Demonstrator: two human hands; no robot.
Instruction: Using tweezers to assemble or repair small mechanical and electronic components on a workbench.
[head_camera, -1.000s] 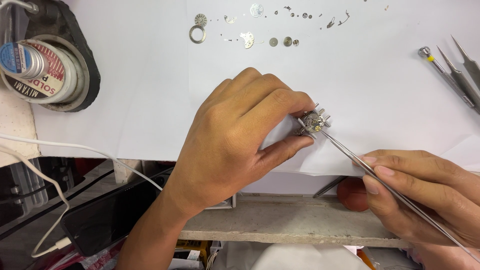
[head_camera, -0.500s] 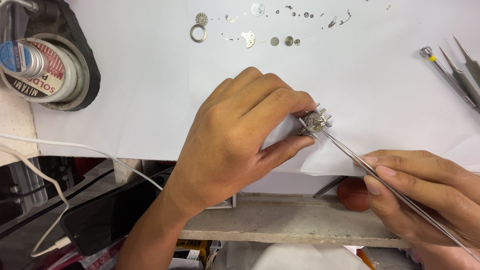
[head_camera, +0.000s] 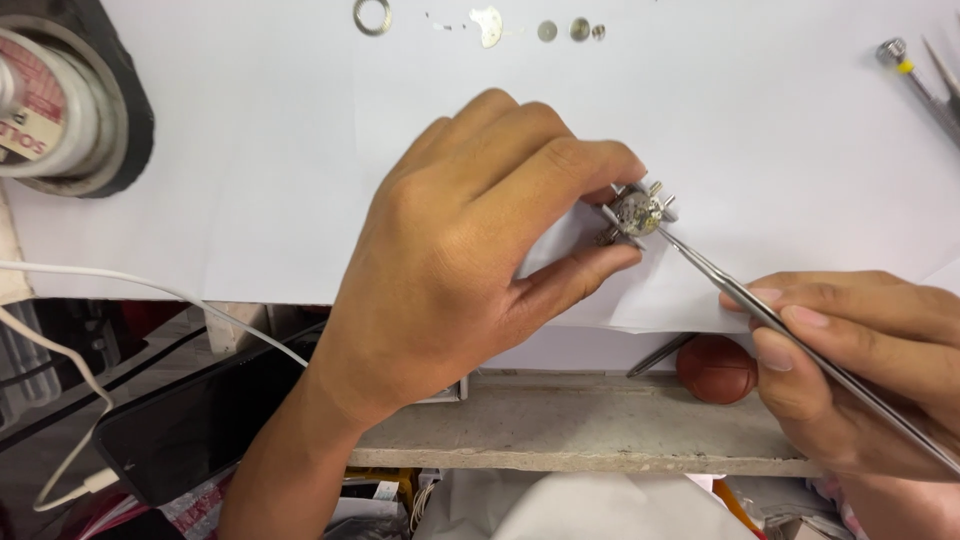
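My left hand (head_camera: 470, 250) pinches a small metal holder (head_camera: 640, 212) with a round watch movement clamped in it, tilted up off the white paper sheet (head_camera: 300, 180). My right hand (head_camera: 860, 370) at the lower right grips long steel tweezers (head_camera: 760, 315); their tips touch the movement from the right. Along the paper's far edge lie several tiny watch parts: a metal ring (head_camera: 372, 15), a thin plate (head_camera: 488, 25) and small round pieces (head_camera: 578, 28).
A solder spool (head_camera: 45, 100) on a black stand sits at the far left. More tools (head_camera: 925, 85) lie at the far right. A round reddish-brown knob (head_camera: 716, 368) sits under the paper edge. A black phone (head_camera: 190, 425) with a white cable lies lower left.
The view has drawn closer. My hands keep the same grip, with the tweezer tips staying at the movement.
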